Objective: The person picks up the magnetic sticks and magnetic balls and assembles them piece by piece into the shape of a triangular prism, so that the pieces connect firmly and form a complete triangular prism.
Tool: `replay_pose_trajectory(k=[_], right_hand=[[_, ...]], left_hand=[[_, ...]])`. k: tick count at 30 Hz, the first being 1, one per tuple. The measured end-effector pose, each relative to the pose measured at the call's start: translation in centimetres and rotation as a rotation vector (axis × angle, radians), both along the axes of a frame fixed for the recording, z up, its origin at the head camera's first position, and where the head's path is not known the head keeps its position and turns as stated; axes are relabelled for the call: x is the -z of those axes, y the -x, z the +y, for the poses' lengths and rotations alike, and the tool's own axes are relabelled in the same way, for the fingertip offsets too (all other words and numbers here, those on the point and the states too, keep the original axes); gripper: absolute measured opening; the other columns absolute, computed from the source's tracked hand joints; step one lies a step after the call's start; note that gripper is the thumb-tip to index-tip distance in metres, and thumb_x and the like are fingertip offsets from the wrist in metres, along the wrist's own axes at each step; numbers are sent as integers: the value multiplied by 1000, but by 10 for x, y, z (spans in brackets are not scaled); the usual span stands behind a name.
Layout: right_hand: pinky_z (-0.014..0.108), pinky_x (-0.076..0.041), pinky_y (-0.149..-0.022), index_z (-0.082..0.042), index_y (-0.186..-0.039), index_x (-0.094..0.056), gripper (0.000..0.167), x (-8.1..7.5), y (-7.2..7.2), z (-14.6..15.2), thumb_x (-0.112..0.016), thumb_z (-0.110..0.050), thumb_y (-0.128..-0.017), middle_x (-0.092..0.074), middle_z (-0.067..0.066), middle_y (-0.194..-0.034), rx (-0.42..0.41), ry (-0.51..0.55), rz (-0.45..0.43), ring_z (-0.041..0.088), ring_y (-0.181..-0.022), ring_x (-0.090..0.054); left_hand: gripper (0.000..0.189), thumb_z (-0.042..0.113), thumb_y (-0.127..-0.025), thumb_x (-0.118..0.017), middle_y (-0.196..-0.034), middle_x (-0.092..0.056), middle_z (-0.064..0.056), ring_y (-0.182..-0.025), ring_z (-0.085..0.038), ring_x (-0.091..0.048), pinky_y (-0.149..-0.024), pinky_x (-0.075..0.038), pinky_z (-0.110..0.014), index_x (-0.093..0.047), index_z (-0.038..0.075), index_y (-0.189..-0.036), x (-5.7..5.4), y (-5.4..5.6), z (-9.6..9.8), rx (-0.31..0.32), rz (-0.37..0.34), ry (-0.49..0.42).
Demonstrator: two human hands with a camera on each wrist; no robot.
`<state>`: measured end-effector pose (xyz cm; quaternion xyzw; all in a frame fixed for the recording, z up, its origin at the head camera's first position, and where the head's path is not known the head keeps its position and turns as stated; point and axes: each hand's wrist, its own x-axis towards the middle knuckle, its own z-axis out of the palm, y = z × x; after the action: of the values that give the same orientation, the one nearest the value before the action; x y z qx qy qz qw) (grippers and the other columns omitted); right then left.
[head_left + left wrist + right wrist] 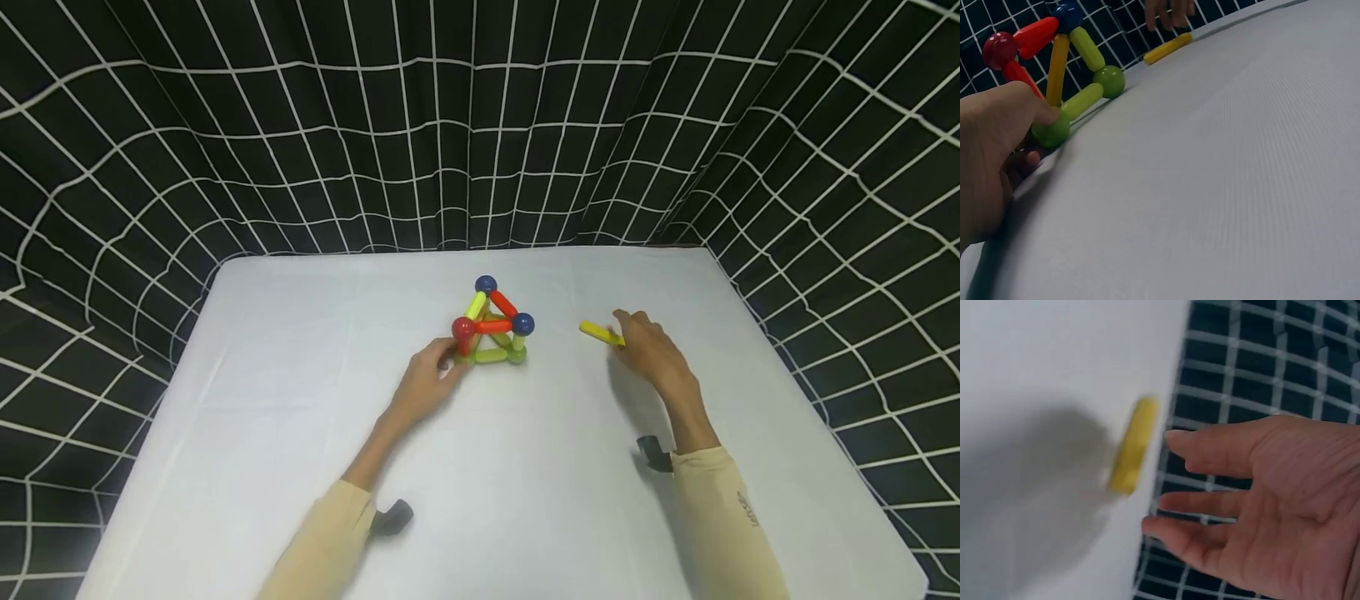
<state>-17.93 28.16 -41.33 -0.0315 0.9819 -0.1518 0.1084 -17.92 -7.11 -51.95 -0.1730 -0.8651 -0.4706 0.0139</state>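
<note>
A ball-and-stick frame (493,327) of red, blue and green balls joined by coloured sticks stands on the table. At its lower left corner my left hand (427,379) holds it, thumb and fingers about the green ball (1052,130). A loose yellow stick (597,332) lies to the right of the frame. My right hand (651,346) hovers over the near end of that stick and overlaps it in the head view. In the right wrist view, the fingers (1200,450) are spread loosely, apart from the yellow stick (1134,447), with nothing between them.
A white cloth covers the table (285,350). Black curtains with a white grid (420,125) hang close behind the table and along both sides. A dark wrist-worn device (655,454) juts inward from the right sleeve, and a similar one (393,517) from the left.
</note>
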Motion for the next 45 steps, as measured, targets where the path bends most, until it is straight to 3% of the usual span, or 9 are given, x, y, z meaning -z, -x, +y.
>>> replay_pose_trajectory(k=[2, 6, 12, 18, 23, 28, 32, 38, 45], right_hand=[[63, -51, -101, 10, -146, -49, 48, 9, 5, 10, -58, -1, -101, -57, 35, -130, 14, -45, -4, 51, -118, -60], [55, -56, -88, 14, -122, -64, 27, 22, 9, 13, -61, 2, -98, -67, 31, -110, 14, -51, 16, 39, -94, -67], [49, -56, -82, 11, -118, -69, 28, 17, 1, -7, -67, -1, -92, -71, 28, -108, 32, 63, -66, 32, -90, -65], [40, -59, -79, 7, -118, -71, 29, 5, -16, -39, -72, -4, -92, -76, 21, -104, -126, 219, -74, 24, -87, -68], [33, -61, -75, 4, -116, -72, 24, -4, -24, -74, -71, -2, -93, -78, 16, -100, -279, 298, -82, 17, -81, -68], [30, -59, -72, 3, -116, -71, 24, -6, -21, -104, -71, 0, -93, -78, 16, -100, -313, 356, -28, 16, -77, -66], [29, -60, -72, 3, -116, -70, 23, 2, -20, -118, -73, -2, -93, -78, 16, -101, -283, 378, 0, 17, -79, -68], [26, -48, -61, 3, -121, -69, 29, 17, -22, -132, -74, -4, -94, -71, 11, -86, -155, 294, 79, 17, -66, -57], [34, -54, -55, -5, -113, -71, 20, 31, -22, -143, -75, -5, -94, -73, 12, -79, -191, -58, 378, 23, -61, -62]], left_hand=[[45, 23, -99, -72, -132, -70, -9, -106, -22, -67, -91, -57, -36, -61, 8, -140, 0, 1, 0, -15, -6, 1], [47, 30, -98, -74, -132, -71, -9, -110, -24, -67, -93, -57, -41, -62, 9, -138, 1, 4, 3, -53, -19, -4], [48, 31, -98, -72, -132, -71, -11, -119, -28, -68, -98, -58, -46, -61, 8, -139, 0, 3, 8, -72, -10, 11], [40, 30, -100, -70, -114, -72, -10, -102, -24, -67, -87, -58, -39, -64, 6, -131, 0, 0, 10, -82, 53, 82], [29, 30, -101, -67, -92, -63, -6, -82, -19, -54, -71, -47, -31, -65, 6, -116, 0, -1, 9, -103, 109, 154], [27, 28, -101, -66, -95, -65, -6, -85, -19, -54, -74, -49, -32, -65, 7, -116, 1, 0, 9, -106, 136, 165], [29, 28, -101, -65, -106, -69, -6, -94, -21, -60, -83, -55, -36, -65, 8, -123, 4, 0, 10, -93, 131, 152], [31, 28, -101, -65, -111, -71, -8, -98, -24, -63, -88, -57, -40, -65, 7, -125, 4, 1, 12, -88, 145, 137], [35, 31, -102, -65, -115, -72, -8, -102, -24, -64, -90, -57, -41, -65, 8, -128, 5, 2, 13, -76, 124, 122]])
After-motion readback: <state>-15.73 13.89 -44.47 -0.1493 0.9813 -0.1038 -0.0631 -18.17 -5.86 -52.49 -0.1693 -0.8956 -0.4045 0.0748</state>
